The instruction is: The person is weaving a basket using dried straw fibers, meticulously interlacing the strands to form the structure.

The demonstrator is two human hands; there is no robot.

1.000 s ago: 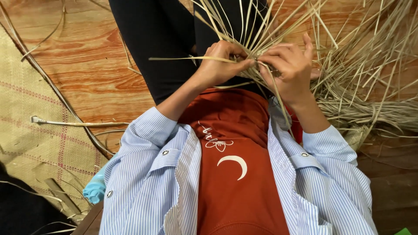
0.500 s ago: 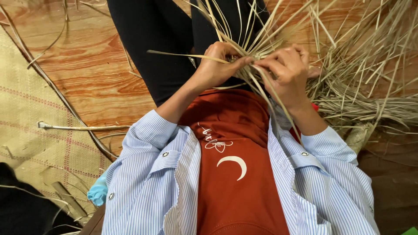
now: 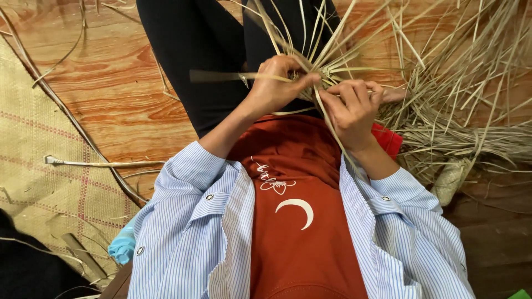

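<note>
A fan of pale reed strips (image 3: 318,50) spreads upward from a woven knot held over my lap. My left hand (image 3: 274,86) pinches the knot from the left, thumb and fingers closed on the strips, and one flat strip (image 3: 221,76) sticks out to the left under it. My right hand (image 3: 350,108) grips the strips just right of the knot, its fingers curled over them. A long strip (image 3: 332,135) runs down from the knot past my right wrist. The two hands almost touch.
A big loose bundle of dry reeds (image 3: 465,111) lies on the wooden floor (image 3: 116,94) at the right. A woven mat (image 3: 39,166) covers the left side, with a long thin stalk (image 3: 105,164) beside it. A light blue object (image 3: 123,248) sits by my left elbow.
Both hands have shifted slightly on the knot; the right hand's fingers have curled lower over the strips, and the view has moved a little.
</note>
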